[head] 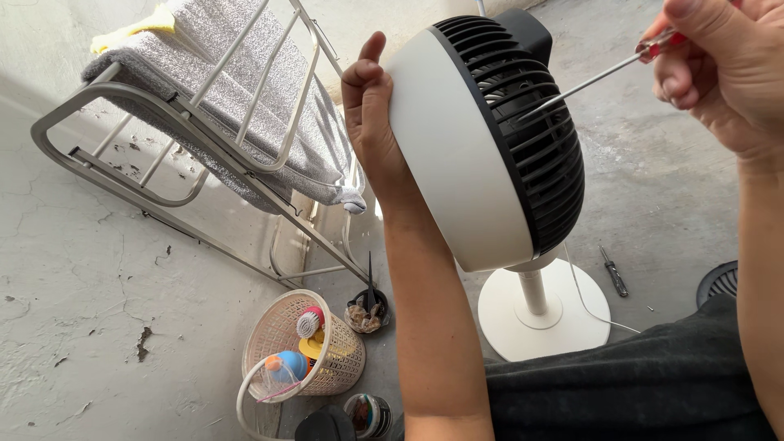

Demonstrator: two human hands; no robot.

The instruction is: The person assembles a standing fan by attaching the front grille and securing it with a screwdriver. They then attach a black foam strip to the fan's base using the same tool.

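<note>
the left hand [371,110] gripped the white rim of the fan [490,139], held tilted above its round base [543,314]; the right hand [723,69] pinched a screwdriver [600,75] at the black grille; rigid, smooth, probably light plastic, best gripped by the rim.

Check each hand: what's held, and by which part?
Left hand grips the fan by the rim of its white housing. Right hand pinches a screwdriver by its red handle, tip in the black grille.

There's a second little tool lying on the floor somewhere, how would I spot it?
Find the white fan and follow its stem down to the round white base. Just right of that base, on grey concrete, lies a small dark screwdriver, the only loose tool there.
</note>
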